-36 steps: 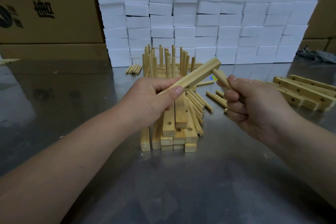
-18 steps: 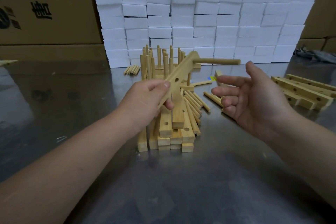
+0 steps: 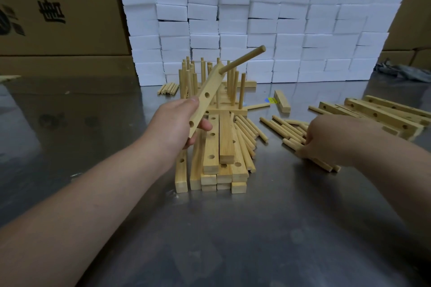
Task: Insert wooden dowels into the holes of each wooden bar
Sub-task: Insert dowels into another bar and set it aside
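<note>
Left hand (image 3: 177, 123) grips bar (image 3: 207, 98) by lower end, bar raised and tilted over stack (image 3: 221, 147) of bare bars. One dowel (image 3: 242, 59) seated in bar's top hole, sticking up to right; lower holes open. Right hand (image 3: 331, 140) down on loose dowels (image 3: 284, 128) on bench (image 3: 233, 228), fingers hidden, grasp cannot tell. Bars with upright dowels (image 3: 242, 91) behind stack.
</note>
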Tool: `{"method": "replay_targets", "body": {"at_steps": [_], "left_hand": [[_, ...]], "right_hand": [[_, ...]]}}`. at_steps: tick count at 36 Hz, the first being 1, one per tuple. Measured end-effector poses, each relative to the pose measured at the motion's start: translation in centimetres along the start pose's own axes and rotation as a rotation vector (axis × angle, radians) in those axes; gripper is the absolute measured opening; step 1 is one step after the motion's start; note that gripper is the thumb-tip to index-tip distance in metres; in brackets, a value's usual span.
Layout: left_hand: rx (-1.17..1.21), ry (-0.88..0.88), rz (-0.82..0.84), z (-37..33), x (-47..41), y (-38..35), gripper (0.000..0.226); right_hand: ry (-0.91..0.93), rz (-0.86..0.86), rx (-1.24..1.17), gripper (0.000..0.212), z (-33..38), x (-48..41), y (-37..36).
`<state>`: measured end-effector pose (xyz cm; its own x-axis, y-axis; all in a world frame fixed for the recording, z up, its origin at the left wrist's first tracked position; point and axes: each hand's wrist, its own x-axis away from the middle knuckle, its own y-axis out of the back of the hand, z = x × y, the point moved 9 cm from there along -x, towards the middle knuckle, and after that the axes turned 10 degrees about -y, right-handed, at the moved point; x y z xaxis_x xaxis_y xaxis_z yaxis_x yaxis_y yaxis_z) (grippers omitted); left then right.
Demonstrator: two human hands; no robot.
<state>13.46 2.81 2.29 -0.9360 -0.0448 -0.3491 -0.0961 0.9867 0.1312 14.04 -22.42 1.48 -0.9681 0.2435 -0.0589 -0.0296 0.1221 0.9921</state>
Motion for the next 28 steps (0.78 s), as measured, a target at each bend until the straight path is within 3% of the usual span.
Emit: {"method": "replay_targets", "body": {"at_steps": [4, 8, 13, 16, 20, 28], "left_hand": [[0.011, -0.011, 0.006, -0.1, 0.0, 0.0, 0.024], [0.0, -0.02, 0.01, -0.1, 0.0, 0.0, 0.026], [-0.023, -0.026, 0.043, -0.4, 0.1, -0.3, 0.026], [-0.066, -0.051, 0.08, -0.7, 0.3, -0.7, 0.03], [-0.078, -0.076, 0.113, -1.1, 0.3, -1.2, 0.03], [-0.054, -0.123, 0.169, -1.8, 0.8, -2.3, 0.03]], "right_hand": [[0.016, 0.05, 0.024, 0.032, 0.6, 0.5, -0.5], [0.049, -0.024, 0.034, 0.019, 1.2, 0.7, 0.1], [0.137, -0.232, -0.287, 0.017, 2.1, 1.8, 3.0], [0.281, -0.257, -0.561, 0.018, 3.6, 3.6, 3.8], [0.431, -0.348, -0.661, 0.015, 5.0, 5.5, 4.4], [0.484, -0.233, -0.868, 0.017, 6.1, 6.1, 3.5]]}}
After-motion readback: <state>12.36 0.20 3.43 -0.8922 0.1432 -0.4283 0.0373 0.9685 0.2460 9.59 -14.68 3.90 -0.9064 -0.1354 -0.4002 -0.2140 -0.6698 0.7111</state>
